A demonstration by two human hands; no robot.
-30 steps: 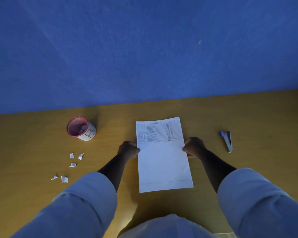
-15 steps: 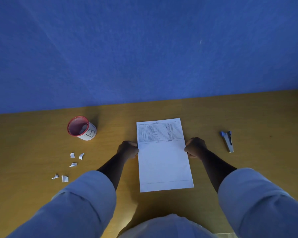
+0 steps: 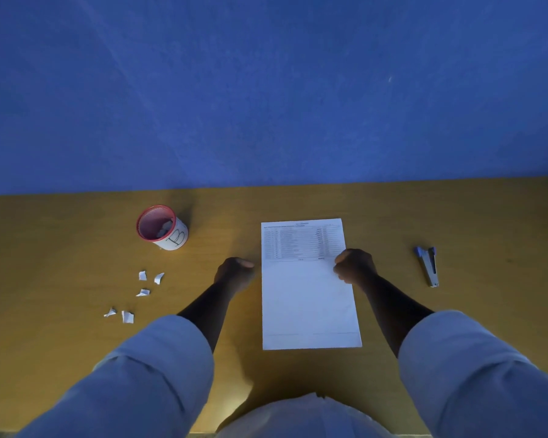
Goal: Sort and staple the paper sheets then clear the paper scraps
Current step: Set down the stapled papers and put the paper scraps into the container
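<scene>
- Two hands flanked the paper sheets point(image 3: 309, 298), which lay flat mid-table point(image 3: 456, 216).
- My right hand point(image 3: 355, 267) rested curled on their right edge; whether it pinched them, I could not tell.
- My left hand point(image 3: 234, 271) sat curled just beside their left edge, holding nothing.
- Five paper scraps point(image 3: 143, 292) lay left, near the red-rimmed cup point(image 3: 162, 227).
- My stapler point(image 3: 428, 265) lay far right.

Flat paper sheets point(image 3: 309, 298), scattered scraps point(image 3: 143, 292)
</scene>
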